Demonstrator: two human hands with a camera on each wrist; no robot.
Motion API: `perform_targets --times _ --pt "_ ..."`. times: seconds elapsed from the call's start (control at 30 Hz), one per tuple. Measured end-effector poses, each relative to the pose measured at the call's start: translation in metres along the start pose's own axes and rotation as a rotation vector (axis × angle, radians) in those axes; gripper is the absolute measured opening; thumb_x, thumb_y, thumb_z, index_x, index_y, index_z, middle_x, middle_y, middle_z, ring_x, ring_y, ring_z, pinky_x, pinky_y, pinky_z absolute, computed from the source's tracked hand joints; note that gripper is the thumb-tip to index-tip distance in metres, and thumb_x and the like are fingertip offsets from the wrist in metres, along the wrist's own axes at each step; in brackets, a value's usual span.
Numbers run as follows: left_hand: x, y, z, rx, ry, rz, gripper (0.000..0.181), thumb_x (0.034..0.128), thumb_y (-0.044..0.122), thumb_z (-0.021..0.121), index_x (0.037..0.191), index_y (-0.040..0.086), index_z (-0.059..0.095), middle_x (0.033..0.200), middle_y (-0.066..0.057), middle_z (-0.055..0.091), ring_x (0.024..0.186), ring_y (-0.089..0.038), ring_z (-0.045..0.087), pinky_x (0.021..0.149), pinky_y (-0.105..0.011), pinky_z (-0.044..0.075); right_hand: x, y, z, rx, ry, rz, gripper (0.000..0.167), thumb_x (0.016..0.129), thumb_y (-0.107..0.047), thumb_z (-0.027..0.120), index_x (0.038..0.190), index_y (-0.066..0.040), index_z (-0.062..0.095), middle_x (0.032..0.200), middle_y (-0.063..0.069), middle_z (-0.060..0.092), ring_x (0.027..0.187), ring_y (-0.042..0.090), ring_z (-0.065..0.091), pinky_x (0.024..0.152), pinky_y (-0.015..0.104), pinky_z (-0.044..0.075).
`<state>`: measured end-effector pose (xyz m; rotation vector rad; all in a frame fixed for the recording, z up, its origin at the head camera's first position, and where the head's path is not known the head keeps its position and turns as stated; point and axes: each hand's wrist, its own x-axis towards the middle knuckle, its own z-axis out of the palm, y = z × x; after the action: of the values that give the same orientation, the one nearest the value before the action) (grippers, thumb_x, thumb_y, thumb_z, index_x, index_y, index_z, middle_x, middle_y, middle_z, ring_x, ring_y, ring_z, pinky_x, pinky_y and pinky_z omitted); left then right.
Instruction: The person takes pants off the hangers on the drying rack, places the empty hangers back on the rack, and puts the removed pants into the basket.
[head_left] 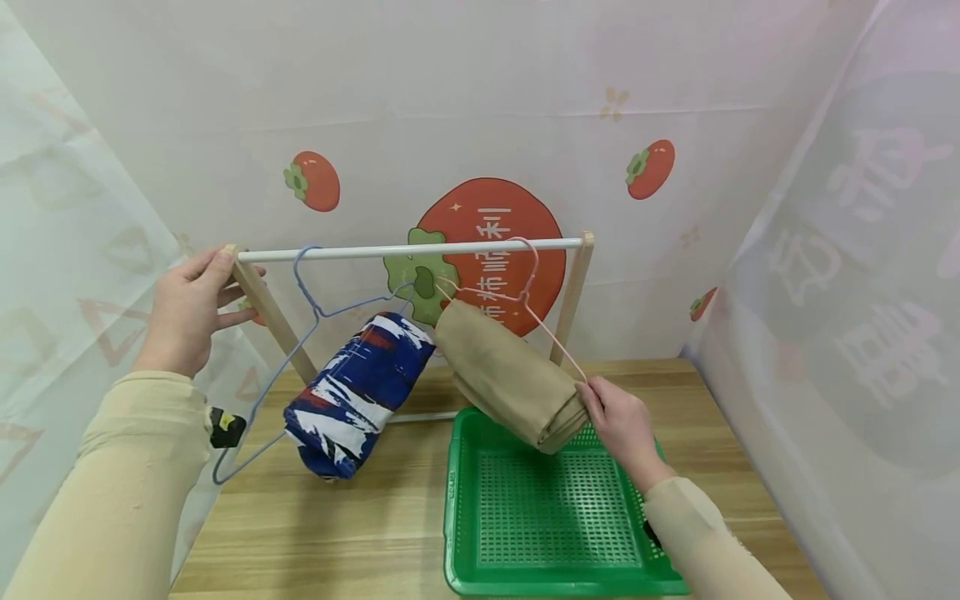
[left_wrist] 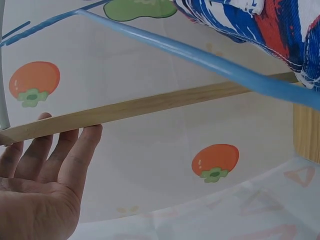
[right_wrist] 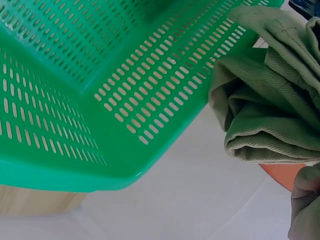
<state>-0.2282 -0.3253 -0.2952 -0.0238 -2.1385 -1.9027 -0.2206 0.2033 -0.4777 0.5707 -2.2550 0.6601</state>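
A small clothes rack (head_left: 405,250) with wooden posts and a white rod stands on the table. My left hand (head_left: 183,312) holds the top of its left post, thumb in front and fingers behind; the left wrist view shows the fingers against the wooden post (left_wrist: 150,106). At the right, my right hand (head_left: 618,421) pinches the lower corner of a pink hanger (head_left: 551,333), hooked on the rod. Folded khaki cloth (head_left: 506,371), maybe trousers, hangs over it, also in the right wrist view (right_wrist: 275,105). A blue hanger (head_left: 303,325) carries a folded blue, white and red garment (head_left: 360,392).
A green perforated basket (head_left: 453,517) sits on the wooden table (head_left: 322,533) beneath the khaki cloth. Behind the rack is a pale backdrop (head_left: 480,125) with persimmon prints, and pale sheets enclose both sides.
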Motion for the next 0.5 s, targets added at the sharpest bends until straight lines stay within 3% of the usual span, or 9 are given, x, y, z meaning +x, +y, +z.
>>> perform_targets --times 0.17,0.4,0.5 --pt "0.0 0.0005 0.001 -0.024 -0.005 0.004 0.053 0.0981 0.051 0.062 0.137 0.015 0.06 0.107 0.008 0.076 0.1 -0.003 0.069 0.069 -0.023 0.061 0.0008 0.0036 0.0002 -0.005 -0.012 0.006 0.025 0.093 -0.002 0.072 0.079 -0.011 0.054 0.059 -0.008 0.036 0.05 0.003 0.027 0.046 0.023 0.027" --pt "0.0004 -0.0003 -0.0002 -0.038 -0.012 0.003 0.053 0.098 0.05 0.063 0.138 0.015 0.059 0.106 0.007 0.076 0.099 -0.003 0.069 0.069 -0.024 0.062 0.0021 0.0052 -0.0003 -0.019 0.029 -0.003 0.016 0.091 -0.001 0.074 0.084 -0.008 0.061 0.061 -0.003 0.049 0.051 0.007 0.037 0.047 0.028 0.037" --pt "0.0004 -0.0008 -0.001 -0.036 -0.013 0.002 0.053 0.098 0.05 0.062 0.138 0.015 0.059 0.107 0.007 0.075 0.099 -0.002 0.069 0.069 -0.024 0.062 0.0022 0.005 -0.0012 -0.042 0.034 -0.024 0.016 0.089 0.0 0.075 0.085 -0.007 0.062 0.056 -0.004 0.046 0.048 0.006 0.033 0.044 0.027 0.033"
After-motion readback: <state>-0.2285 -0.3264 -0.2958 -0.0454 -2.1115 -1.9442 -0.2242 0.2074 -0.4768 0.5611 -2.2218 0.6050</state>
